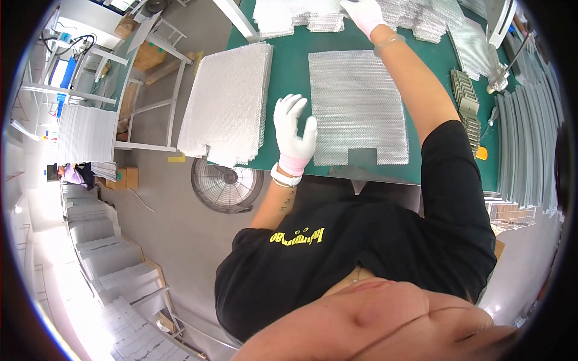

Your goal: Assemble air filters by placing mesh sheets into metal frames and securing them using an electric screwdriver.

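Note:
A silver metal mesh sheet (359, 102) with a notch in its near edge lies on the green table (289, 54) in front of me. My left hand (294, 133), in a white glove, is beside its left edge, fingers apart and holding nothing. To the left of that hand is a stack of paler mesh sheets (223, 99), notched at the near end. My right hand (365, 17), also gloved, reaches to the far side among piles of silver mesh pieces (415, 18). Its fingers run partly out of the picture, so I cannot make out whether it grips a piece.
A row of metal brackets (466, 102) stands at the table's right, near an orange-yellow handle (481, 153). Grey sheets (533, 138) are lined up beyond the right edge. A floor fan (229, 180) stands below the left corner. White-framed benches (150, 147) stand farther left.

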A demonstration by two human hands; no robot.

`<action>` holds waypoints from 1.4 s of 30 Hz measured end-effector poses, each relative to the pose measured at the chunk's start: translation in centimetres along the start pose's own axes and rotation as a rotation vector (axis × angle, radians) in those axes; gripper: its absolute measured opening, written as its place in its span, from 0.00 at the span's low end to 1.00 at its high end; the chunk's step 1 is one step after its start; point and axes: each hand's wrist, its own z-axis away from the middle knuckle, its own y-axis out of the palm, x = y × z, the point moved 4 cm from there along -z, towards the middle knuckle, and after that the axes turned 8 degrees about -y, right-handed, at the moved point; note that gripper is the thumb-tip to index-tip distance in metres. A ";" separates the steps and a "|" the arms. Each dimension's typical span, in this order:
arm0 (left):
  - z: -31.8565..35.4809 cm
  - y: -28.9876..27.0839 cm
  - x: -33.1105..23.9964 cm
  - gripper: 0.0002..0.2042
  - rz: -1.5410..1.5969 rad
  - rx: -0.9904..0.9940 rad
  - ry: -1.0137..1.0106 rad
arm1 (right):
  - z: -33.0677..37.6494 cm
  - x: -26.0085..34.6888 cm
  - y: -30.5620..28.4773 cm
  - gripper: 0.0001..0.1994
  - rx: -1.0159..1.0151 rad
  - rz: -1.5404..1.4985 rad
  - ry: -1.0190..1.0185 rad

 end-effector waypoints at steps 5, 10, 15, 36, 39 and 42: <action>-1.7 1.2 1.3 0.16 0.580 -0.047 -0.486 | 0.2 0.5 0.4 0.17 0.028 -1.055 0.243; -3.1 0.6 6.0 0.24 0.976 -0.120 -0.602 | 5.2 7.8 1.3 0.19 0.204 -1.466 0.249; -6.4 -0.7 6.2 0.41 1.930 0.156 -0.558 | 9.0 6.1 -2.0 0.23 0.522 -1.538 0.178; 1.0 -4.0 -2.1 0.14 0.756 0.126 -0.653 | 18.9 12.3 -10.8 0.25 0.333 -0.089 -0.078; 3.9 -3.6 -1.9 0.13 0.644 0.128 -0.739 | 24.1 14.1 -13.7 0.24 0.305 0.056 -0.018; 4.5 -2.4 -2.0 0.18 0.156 0.230 -0.610 | 29.1 13.1 -16.3 0.24 0.191 0.126 0.058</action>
